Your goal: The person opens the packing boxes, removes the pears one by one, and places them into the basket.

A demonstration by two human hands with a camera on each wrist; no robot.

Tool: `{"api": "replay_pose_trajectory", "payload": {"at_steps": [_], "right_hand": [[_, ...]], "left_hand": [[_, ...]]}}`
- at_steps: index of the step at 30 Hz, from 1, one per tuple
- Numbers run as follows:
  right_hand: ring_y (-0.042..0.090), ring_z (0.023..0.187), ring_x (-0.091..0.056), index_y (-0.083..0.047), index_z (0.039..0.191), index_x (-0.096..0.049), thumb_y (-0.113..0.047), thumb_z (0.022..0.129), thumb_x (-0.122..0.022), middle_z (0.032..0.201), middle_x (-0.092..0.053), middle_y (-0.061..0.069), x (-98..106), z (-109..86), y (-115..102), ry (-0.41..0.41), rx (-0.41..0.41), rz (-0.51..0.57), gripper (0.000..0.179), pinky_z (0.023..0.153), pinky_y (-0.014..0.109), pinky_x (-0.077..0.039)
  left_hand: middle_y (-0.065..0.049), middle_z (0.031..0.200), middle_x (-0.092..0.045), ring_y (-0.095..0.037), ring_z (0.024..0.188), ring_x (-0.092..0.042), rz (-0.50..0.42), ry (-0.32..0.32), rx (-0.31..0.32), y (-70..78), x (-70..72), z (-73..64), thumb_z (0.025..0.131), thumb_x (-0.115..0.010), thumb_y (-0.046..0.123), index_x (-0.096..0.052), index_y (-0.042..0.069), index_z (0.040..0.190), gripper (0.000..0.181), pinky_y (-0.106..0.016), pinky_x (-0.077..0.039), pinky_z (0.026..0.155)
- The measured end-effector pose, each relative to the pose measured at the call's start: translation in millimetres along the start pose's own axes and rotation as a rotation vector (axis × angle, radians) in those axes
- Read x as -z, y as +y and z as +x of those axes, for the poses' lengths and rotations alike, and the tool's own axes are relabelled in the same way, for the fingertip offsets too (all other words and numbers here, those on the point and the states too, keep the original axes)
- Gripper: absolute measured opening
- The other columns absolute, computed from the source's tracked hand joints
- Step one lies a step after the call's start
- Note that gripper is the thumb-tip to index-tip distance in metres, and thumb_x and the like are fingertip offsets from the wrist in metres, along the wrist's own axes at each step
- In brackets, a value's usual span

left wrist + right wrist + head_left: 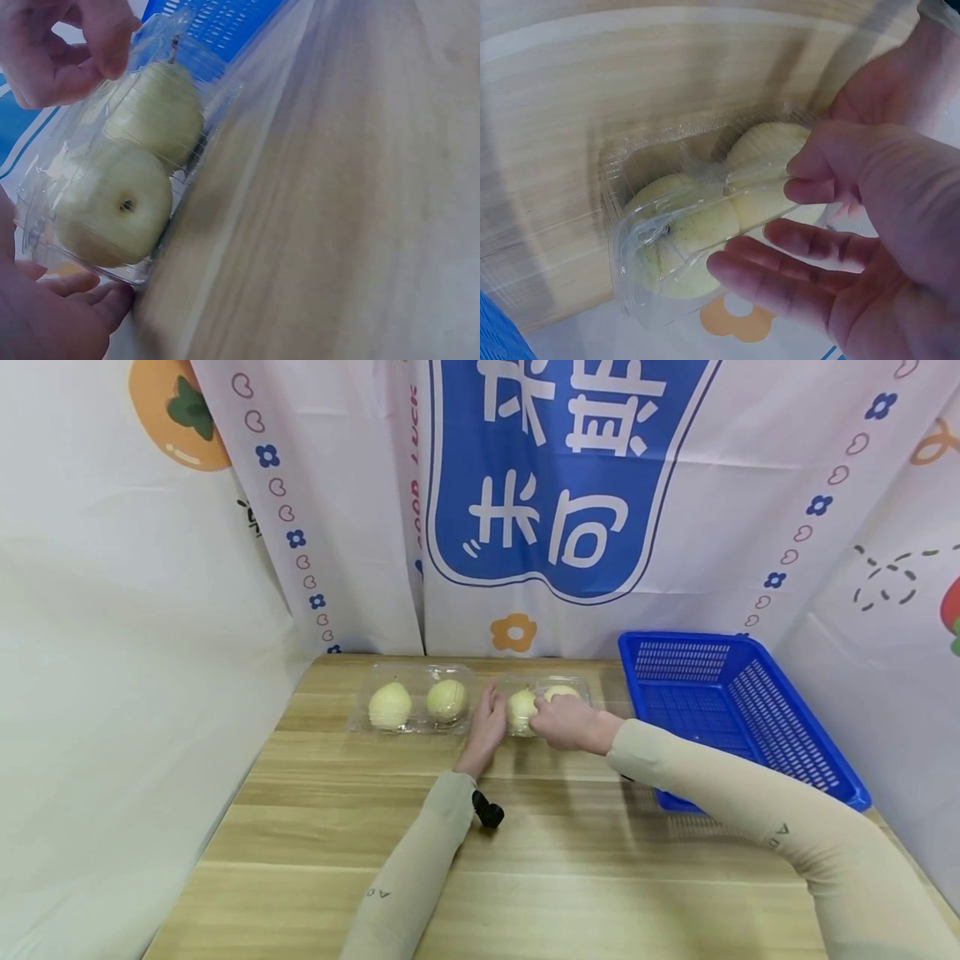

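A clear plastic container (621, 255) holding two pale yellow-green pears (116, 202) lies near the table's back edge. My left hand (489, 718) is at its left end, fingers fairly straight and touching the side. Over the container's front, my right hand (572, 723) has its thumb and index finger together, pinching the clear plastic at the top. Its other fingers (780, 289) spread along the far side. Left of my left hand sits another clear container (420, 672) with two pears (390, 706) in it.
A blue plastic basket (787, 714) stands at the right of the wooden table (525, 877). Printed white cloth (360, 527) hangs behind the table and along both sides.
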State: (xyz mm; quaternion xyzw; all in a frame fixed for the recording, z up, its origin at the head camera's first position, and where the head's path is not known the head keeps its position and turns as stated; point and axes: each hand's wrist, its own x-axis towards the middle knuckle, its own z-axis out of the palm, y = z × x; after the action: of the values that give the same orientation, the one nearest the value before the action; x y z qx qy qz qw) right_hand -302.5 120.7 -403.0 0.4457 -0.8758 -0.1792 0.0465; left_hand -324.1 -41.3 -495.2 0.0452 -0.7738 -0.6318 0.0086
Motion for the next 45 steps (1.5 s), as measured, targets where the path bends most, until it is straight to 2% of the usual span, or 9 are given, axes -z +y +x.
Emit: {"api": "replay_pose_trajectory", "payload": {"at_steps": [6,10,15,21,28,37,45], "right_hand": [[0.025,0.062,-0.06,-0.009,0.079,-0.07,-0.006,0.078,-0.068,0.089,-0.065,0.015,0.6,-1.9,1.1,0.032,0.003,0.006,0.004,0.049,0.036,-0.054],[0.029,0.065,-0.063,-0.007,0.079,-0.071,-0.005,0.076,-0.067,0.095,-0.067,0.019,-0.4,-4.1,1.5,0.067,0.019,0.002,0.006,0.05,0.038,-0.055],[0.027,0.063,-0.061,-0.008,0.075,-0.069,-0.006,0.074,-0.07,0.088,-0.067,0.015,-1.7,-6.3,2.7,0.102,0.044,-0.013,0.003,0.049,0.035,-0.053],[0.023,0.063,-0.058,-0.008,0.075,-0.069,-0.004,0.076,-0.068,0.081,-0.063,0.011,-3.1,-6.1,3.0,0.076,0.072,0.005,0.005,0.05,0.032,-0.051],[0.024,0.068,-0.059,-0.009,0.077,-0.069,-0.003,0.076,-0.066,0.083,-0.063,0.011,-3.7,-5.2,2.0,0.046,0.057,0.012,0.007,0.053,0.032,-0.052],[0.025,0.075,-0.06,-0.005,0.093,-0.068,-0.005,0.081,-0.066,0.09,-0.063,0.013,-6.8,-3.5,-4.0,0.017,0.043,-0.006,0.012,0.058,0.031,-0.054],[0.026,0.08,-0.06,-0.001,0.095,-0.068,-0.002,0.091,-0.06,0.093,-0.061,0.015,-8.4,-2.9,-9.2,0.028,0.047,-0.054,0.009,0.058,0.031,-0.056]], "left_hand": [[-0.012,0.156,-0.038,-0.031,0.144,-0.037,-0.008,-0.04,-0.062,-5.5,2.5,-3.5,0.107,-0.029,0.032,-0.025,0.017,0.156,0.051,-0.049,-0.027,0.12],[-0.013,0.155,-0.04,-0.031,0.142,-0.039,-0.007,-0.055,-0.08,-9.8,5.4,-6.2,0.107,-0.028,0.027,-0.026,0.019,0.156,0.049,-0.048,-0.029,0.119],[-0.011,0.153,-0.043,-0.03,0.141,-0.04,-0.014,-0.066,-0.087,-14.6,9.0,-8.7,0.107,-0.028,0.027,-0.028,0.021,0.155,0.048,-0.049,-0.032,0.117],[-0.008,0.152,-0.045,-0.026,0.14,-0.043,-0.078,-0.09,-0.091,-20.4,13.2,-12.1,0.107,-0.033,0.023,-0.03,0.021,0.155,0.048,-0.043,-0.036,0.116],[-0.011,0.156,-0.039,-0.024,0.143,-0.039,-0.195,-0.159,-0.092,-22.0,17.5,-14.0,0.106,-0.037,0.017,-0.028,0.013,0.155,0.05,-0.038,-0.037,0.115],[-0.013,0.157,-0.036,-0.025,0.145,-0.036,-0.224,-0.191,-0.085,-23.8,20.6,-15.3,0.107,-0.036,0.016,-0.027,0.007,0.154,0.05,-0.037,-0.036,0.116],[-0.014,0.158,-0.034,-0.027,0.145,-0.035,-0.239,-0.208,-0.081,-23.9,22.5,-15.7,0.106,-0.038,0.017,-0.027,0.009,0.155,0.05,-0.038,-0.036,0.116]]}}
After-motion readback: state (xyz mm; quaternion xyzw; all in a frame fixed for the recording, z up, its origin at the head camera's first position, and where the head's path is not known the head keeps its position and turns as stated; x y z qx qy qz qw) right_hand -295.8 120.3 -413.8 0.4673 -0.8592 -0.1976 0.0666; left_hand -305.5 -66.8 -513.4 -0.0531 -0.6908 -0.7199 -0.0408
